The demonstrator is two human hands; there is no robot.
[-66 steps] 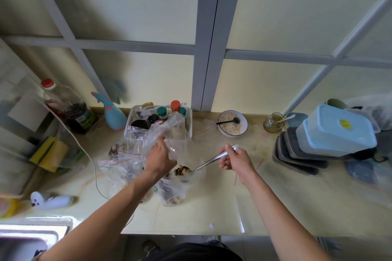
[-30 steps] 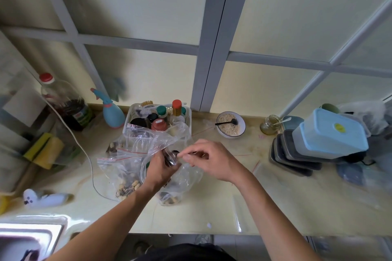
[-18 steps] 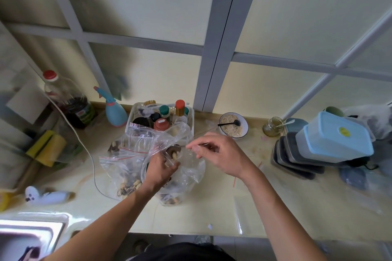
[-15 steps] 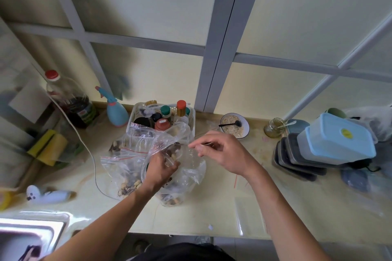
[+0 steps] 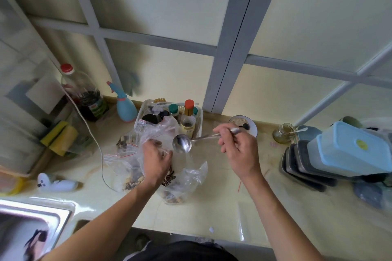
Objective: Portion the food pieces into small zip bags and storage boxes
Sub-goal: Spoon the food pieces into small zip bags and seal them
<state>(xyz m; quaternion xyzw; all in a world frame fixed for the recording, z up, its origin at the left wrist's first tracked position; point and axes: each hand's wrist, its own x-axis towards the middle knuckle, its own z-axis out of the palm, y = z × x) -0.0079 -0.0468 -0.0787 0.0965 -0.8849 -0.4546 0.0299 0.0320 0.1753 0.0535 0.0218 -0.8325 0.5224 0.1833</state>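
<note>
Forearms enter from the bottom of the frame and meet at centre over the pale counter (image 5: pixel 222 207). The left hand (image 5: pixel 156 162) has its fingers curled into clear plastic, pinching what seems to be the mouth of a small zip bag (image 5: pixel 152 135) held over the big clear bag (image 5: pixel 184 176) of food pieces (image 5: pixel 168 177). The right hand (image 5: pixel 237 150), slightly higher and right of centre, pinches the handle of a metal spoon (image 5: pixel 182 143); its bowl faces the camera just right of the left hand and looks empty.

The food is a loose mix of striped dark seeds and pale nut-like bits, showing through the film low in the big bag and in a red-striped zip bag (image 5: pixel 125 167) lying left of centre. I judge the pieces light, dry and prone to roll off the spoon, so a level bowl matters. The bags are thin, limp and slippery; the best hold is at the stiffer zip rim, spread to keep the mouth open.

Farther back at centre stands a white basket (image 5: pixel 200 117) of bottles. At the right edge, a stack of storage boxes (image 5: pixel 350 152), the top 1 with a light blue lid, waits well apart from the bags.
</note>
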